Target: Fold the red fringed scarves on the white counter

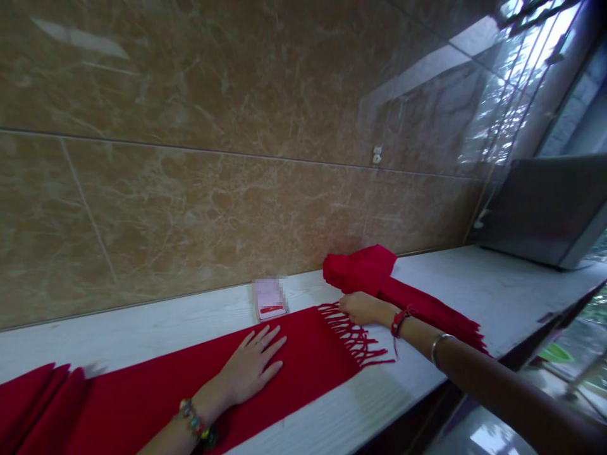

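Note:
A long red scarf (190, 354) lies spread along the white counter, its left part gathered into raised folds. My left hand (253, 366) rests flat on the scarf with the fingers spread. At the scarf's right end is a knotted fringe (353, 341), its strands lying loosely on the counter. My right hand (363, 308) is at the fringe's far corner, with curled fingers pinching strands there; the fingertips are partly hidden. Just beyond my right hand lies a bunched red cloth (360, 268), with a long folded part (431, 309) stretching right beneath my forearm.
A pink and white pack (269, 298), partly blurred, lies behind the scarf. The white counter (298, 287) runs along a brown tiled wall (213, 208). A large grey box-shaped object (545, 212) stands at its right end, near a barred window (512, 95).

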### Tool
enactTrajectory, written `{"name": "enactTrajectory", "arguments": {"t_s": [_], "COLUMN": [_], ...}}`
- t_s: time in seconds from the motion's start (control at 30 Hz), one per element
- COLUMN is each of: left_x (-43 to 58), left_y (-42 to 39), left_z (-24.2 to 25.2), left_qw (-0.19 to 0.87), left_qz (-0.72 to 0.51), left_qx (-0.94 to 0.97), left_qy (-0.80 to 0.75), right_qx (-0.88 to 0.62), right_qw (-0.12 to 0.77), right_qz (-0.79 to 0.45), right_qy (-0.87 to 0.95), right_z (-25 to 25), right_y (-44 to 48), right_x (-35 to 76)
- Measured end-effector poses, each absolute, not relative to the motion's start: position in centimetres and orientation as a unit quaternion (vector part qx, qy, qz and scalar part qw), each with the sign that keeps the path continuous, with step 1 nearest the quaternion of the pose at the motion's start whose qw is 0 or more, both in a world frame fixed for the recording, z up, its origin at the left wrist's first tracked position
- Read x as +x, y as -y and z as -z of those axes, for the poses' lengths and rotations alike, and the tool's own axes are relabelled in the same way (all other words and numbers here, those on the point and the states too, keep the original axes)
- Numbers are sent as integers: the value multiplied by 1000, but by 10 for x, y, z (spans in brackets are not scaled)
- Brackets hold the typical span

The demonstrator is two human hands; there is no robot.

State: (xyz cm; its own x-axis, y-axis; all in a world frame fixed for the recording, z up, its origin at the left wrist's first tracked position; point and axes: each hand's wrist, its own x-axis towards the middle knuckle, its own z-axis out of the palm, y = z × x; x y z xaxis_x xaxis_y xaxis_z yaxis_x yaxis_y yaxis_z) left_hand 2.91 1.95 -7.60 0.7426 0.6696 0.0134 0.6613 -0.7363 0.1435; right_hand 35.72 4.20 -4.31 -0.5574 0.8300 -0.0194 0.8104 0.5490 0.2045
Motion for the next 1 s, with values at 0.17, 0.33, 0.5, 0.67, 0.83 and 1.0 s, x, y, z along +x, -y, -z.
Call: {"name": "enactTrajectory", "arguments": {"t_s": [0.17,0.33,0.5,0.67,0.83,1.0], "left_x": [30,31,33,32,32,32], "left_y": [-23,-23,-21,-22,-23,-24], "left_z": [78,80,76,78,81,81], "left_qw": [82,84,79,69,66,60], "left_qz": [-41,-64,-32,-48,-64,-65], "left_qx": [929,930,929,931,930,929], "left_qy": [-359,-352,-361,-356,-355,-360], "right_qx": [437,435,470,431,408,496], "right_qw": [59,82,107,65,15,58], "right_qz": [-100,-96,-113,-96,-58,-82], "right_qy": [-892,-892,-869,-895,-911,-863], "right_z": [30,34,28,28,46,44], "right_y": [-49,-68,-62,-15,21,27], "right_x": [327,309,337,325,338,385]}}
